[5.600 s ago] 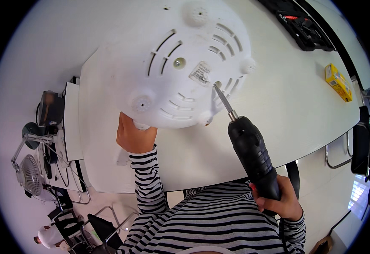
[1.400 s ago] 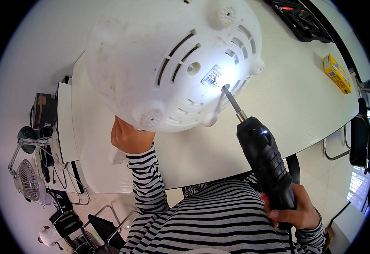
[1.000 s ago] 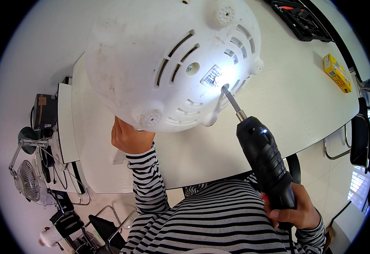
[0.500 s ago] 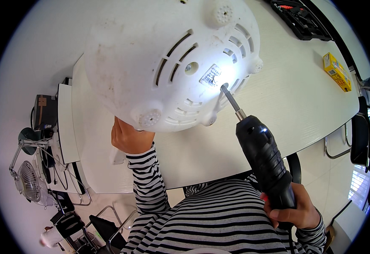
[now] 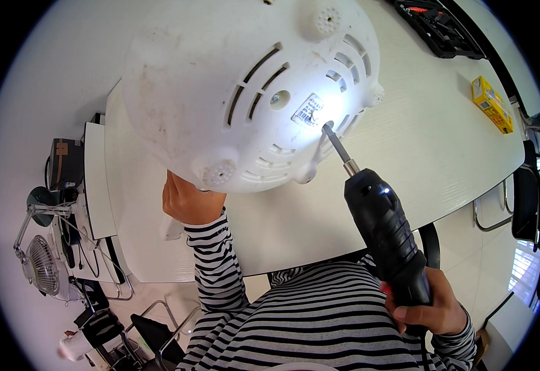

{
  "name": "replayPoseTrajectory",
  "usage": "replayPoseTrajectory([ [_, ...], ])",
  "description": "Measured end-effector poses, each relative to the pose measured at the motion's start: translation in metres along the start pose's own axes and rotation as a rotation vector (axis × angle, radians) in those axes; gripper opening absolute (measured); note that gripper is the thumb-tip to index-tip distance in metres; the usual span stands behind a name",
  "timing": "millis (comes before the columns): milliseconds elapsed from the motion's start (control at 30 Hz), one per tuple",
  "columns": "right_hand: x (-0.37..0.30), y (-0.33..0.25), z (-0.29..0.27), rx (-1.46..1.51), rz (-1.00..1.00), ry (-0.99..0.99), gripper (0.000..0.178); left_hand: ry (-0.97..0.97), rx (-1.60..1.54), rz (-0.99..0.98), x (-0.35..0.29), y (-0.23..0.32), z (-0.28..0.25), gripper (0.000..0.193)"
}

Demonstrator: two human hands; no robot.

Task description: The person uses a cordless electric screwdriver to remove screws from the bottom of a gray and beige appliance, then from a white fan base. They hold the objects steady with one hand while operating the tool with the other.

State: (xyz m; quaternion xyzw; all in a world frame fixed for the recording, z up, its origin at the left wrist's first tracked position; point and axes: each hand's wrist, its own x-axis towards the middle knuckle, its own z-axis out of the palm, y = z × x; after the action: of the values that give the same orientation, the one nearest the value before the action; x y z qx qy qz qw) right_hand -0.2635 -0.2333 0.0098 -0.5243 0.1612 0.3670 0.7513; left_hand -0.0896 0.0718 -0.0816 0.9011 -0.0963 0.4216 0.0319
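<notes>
A white plastic appliance [image 5: 183, 93] is tilted so that its underside, with vent slots and round feet, faces me. My left hand [image 5: 193, 199] grips it from below at the near left; the fingertips are hidden behind it. Wrapped round the handle of a black cordless screwdriver [image 5: 381, 222] is my right hand [image 5: 427, 309]. The tool's bit [image 5: 338, 145] reaches into a recessed hole in the underside, beside a small printed label [image 5: 308, 111]. Light from the tool falls around that spot. Another recess to the left shows a screw head [image 5: 276, 99].
A white table [image 5: 418, 142] lies beneath. On it are a yellow box [image 5: 492, 105] at the right and an open black tool case [image 5: 440, 28] at the far right. Further left stand a fan [image 5: 41, 264] and a desk lamp [image 5: 40, 207]. A black chair [image 5: 526, 195] is at the right.
</notes>
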Motion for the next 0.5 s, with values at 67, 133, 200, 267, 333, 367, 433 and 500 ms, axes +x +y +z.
replayPoseTrajectory([
  [67,-0.0002,0.0004,-0.0005,0.001,0.009,-0.002,0.038,0.006,0.000,0.012,0.0003,-0.0002,-0.0004,0.062],
  [133,-0.0003,-0.0003,-0.0003,0.008,0.016,-0.002,0.038,0.005,0.004,0.009,-0.0002,-0.0008,0.0004,0.062],
  [200,-0.0004,-0.0025,0.0010,0.020,0.021,-0.001,0.039,0.003,0.004,0.003,-0.0004,-0.0008,0.0007,0.061],
  [267,0.0000,-0.0028,0.0010,0.026,0.030,-0.001,0.039,0.000,0.001,-0.006,-0.0001,-0.0002,0.0005,0.061],
  [333,-0.0001,-0.0026,0.0006,0.030,0.034,-0.004,0.039,-0.007,0.017,-0.004,-0.0005,-0.0005,0.0007,0.061],
  [367,-0.0002,-0.0024,0.0003,0.029,0.034,-0.006,0.039,-0.010,0.024,-0.003,-0.0006,-0.0006,0.0007,0.061],
  [433,0.0000,-0.0028,0.0007,0.031,0.037,-0.008,0.039,-0.006,0.021,-0.001,0.0001,-0.0001,0.0003,0.061],
  [500,0.0001,-0.0038,0.0013,0.037,0.041,-0.007,0.039,0.001,0.016,0.002,0.0003,0.0001,0.0005,0.062],
])
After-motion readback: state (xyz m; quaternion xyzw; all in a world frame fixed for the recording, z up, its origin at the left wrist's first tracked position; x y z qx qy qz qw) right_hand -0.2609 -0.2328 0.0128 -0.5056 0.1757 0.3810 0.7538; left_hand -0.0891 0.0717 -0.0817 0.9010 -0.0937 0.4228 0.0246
